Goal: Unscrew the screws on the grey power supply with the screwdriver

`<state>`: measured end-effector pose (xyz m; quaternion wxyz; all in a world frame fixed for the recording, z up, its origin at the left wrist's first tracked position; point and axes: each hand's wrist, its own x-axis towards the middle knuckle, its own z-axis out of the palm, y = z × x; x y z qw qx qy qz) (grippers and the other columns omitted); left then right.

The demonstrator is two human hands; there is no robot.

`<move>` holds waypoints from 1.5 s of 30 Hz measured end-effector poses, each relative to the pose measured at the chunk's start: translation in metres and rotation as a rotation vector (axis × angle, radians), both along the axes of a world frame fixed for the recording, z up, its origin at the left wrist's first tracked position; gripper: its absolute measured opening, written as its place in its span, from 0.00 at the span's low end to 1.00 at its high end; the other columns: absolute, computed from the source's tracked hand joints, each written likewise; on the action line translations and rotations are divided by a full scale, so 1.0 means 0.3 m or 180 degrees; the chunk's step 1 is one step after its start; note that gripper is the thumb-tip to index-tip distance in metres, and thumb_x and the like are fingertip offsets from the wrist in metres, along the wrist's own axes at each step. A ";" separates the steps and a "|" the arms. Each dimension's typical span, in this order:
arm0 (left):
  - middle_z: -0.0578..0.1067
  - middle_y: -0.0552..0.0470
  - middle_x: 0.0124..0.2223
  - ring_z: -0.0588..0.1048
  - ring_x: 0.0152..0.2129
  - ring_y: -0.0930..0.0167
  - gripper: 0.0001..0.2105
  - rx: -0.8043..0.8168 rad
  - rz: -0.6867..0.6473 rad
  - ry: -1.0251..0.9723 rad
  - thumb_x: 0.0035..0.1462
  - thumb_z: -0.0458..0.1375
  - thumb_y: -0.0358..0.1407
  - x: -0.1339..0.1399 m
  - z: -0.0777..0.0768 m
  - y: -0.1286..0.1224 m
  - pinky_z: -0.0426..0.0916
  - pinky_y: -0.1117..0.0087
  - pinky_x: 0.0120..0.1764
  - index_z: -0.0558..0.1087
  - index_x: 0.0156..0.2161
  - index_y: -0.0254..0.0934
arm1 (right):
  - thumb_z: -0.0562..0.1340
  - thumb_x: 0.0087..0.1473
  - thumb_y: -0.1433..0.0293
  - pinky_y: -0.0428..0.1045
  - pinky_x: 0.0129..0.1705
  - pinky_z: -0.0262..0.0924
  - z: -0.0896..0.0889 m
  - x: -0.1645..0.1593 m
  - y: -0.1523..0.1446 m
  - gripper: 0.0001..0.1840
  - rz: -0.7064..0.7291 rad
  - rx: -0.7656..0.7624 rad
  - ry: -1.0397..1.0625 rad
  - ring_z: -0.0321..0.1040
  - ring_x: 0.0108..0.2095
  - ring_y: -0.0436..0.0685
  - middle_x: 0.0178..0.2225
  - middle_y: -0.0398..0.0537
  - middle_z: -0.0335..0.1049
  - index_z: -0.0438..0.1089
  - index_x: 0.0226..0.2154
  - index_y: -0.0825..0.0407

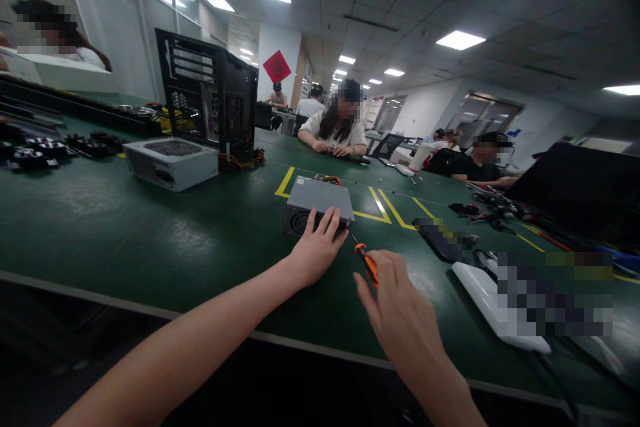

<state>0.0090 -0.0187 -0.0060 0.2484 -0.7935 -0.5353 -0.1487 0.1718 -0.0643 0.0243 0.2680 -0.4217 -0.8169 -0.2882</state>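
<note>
A grey metal computer power supply unit (320,197) lies on the green table, its fan grille toward me. My left hand (316,250) holds it from the front, fingers laid over the top edge near its right corner and palm against the grille side. In my right hand (400,297) is a screwdriver (367,261) with an orange and black handle. Its shaft points up and left, and the tip meets the lower right front corner of the unit, close to my left fingertips. Whether a screw is there is too small to tell.
A second power supply unit (173,160) stands left, by an open black computer case (207,90). Black parts (43,152) lie far left. To the right are a white device (500,307), cables (493,207) and a dark monitor (585,193). A person (340,120) works across the table.
</note>
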 end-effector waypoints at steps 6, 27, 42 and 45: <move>0.50 0.35 0.62 0.45 0.60 0.56 0.21 0.0007 -0.0007 -0.0020 0.58 0.45 0.31 0.002 -0.001 0.001 0.45 0.46 0.55 0.58 0.57 0.35 | 0.49 0.58 0.62 0.44 0.17 0.48 -0.003 0.006 0.007 0.13 -0.0391 0.0300 -0.0011 0.63 0.18 0.49 0.26 0.44 0.68 0.63 0.37 0.52; 0.49 0.33 0.62 0.45 0.60 0.56 0.21 0.0013 -0.0058 -0.0060 0.58 0.45 0.31 0.002 -0.006 0.006 0.44 0.45 0.55 0.59 0.57 0.35 | 0.49 0.58 0.61 0.45 0.18 0.51 0.020 0.022 0.021 0.14 -0.0322 0.0185 0.0080 0.64 0.21 0.52 0.26 0.46 0.68 0.64 0.36 0.52; 0.49 0.34 0.62 0.44 0.60 0.56 0.21 -0.0004 -0.0065 -0.0053 0.57 0.45 0.31 0.004 -0.003 0.006 0.45 0.45 0.55 0.58 0.57 0.35 | 0.47 0.59 0.65 0.43 0.22 0.55 0.023 0.022 0.020 0.14 -0.0020 0.0080 -0.0024 0.68 0.30 0.53 0.37 0.51 0.67 0.62 0.41 0.53; 0.49 0.33 0.62 0.44 0.60 0.56 0.21 -0.0023 -0.0069 -0.0057 0.57 0.45 0.30 0.004 0.000 0.006 0.44 0.45 0.55 0.59 0.57 0.34 | 0.48 0.59 0.66 0.44 0.20 0.51 0.022 0.023 0.015 0.13 -0.0243 0.0098 -0.0107 0.66 0.23 0.51 0.31 0.47 0.68 0.63 0.40 0.52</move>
